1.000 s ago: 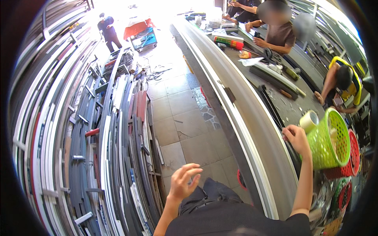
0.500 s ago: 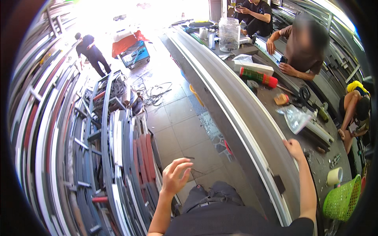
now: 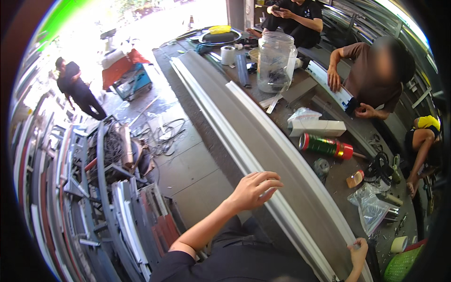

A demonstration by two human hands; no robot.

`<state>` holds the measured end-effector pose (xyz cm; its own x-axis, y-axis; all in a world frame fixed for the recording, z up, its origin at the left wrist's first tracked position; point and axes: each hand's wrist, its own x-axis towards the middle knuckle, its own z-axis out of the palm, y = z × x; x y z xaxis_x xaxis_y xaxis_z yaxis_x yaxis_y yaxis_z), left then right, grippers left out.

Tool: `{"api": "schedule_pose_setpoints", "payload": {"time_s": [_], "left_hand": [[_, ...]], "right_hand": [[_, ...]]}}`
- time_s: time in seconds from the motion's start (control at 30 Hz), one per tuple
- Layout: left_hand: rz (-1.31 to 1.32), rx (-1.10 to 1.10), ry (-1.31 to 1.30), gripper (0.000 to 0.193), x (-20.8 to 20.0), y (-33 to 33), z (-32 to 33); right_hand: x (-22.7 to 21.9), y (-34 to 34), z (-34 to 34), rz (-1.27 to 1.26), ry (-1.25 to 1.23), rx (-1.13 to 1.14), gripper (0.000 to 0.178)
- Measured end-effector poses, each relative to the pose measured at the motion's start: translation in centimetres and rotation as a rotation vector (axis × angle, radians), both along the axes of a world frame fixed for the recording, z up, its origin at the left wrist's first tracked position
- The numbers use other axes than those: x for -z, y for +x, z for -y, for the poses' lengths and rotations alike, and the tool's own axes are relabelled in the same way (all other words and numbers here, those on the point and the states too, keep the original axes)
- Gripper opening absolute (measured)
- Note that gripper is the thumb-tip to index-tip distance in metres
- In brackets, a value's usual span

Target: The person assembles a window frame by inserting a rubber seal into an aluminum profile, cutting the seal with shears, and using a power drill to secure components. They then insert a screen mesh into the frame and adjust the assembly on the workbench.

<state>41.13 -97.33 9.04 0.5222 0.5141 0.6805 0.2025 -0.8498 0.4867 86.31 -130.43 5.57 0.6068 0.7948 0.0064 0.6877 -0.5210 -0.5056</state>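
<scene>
Rail [image 3: 242,152] near the table's [image 3: 213,136] left edge could slip if your left hand [image 3: 256,190], fingers apart, nudges it; right hand [image 3: 358,254]: grip unclear.

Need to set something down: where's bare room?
Floor tiles between the bench and stacked metal profiles look bare, as does the long panel between its pale edges, ahead of the left hand. Right of the panel, the bench is crowded: jar, canister, plastic bag.

Workshop: stacked long profiles [image 3: 126,211], tangled cables [image 3: 110,146], cluttered workbench [image 3: 336,188].
</scene>
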Motion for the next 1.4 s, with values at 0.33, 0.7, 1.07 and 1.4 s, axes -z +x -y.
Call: {"api": "schedule_pose_setpoints", "payload": {"time_s": [0.33,0.7,1.07,1.4], "left_hand": [[-0.236,0.141,-0.045,0.023,-1.0,-5.8,-22.9],[-0.317,0.200,-0.012,0.039,-0.9,-6.9,-31.6],[-0.689,0.549,0.171,0.064,0.0,2.2,-27.0],[-0.579,0.654,0.278,0.063,1.3,13.4,-8.7]], "right_hand": [[-0.5,-10.8,-16.3,0.120,0.058,-0.033,0.043],[-0.4,-17.3,-17.6,0.312,0.018,0.294,0.061],[-2.8,-18.1,-17.7,0.435,-0.002,0.056,0.048],[-1.3,-13.1,-10.1,0.473,0.114,-0.121,0.055]]}}
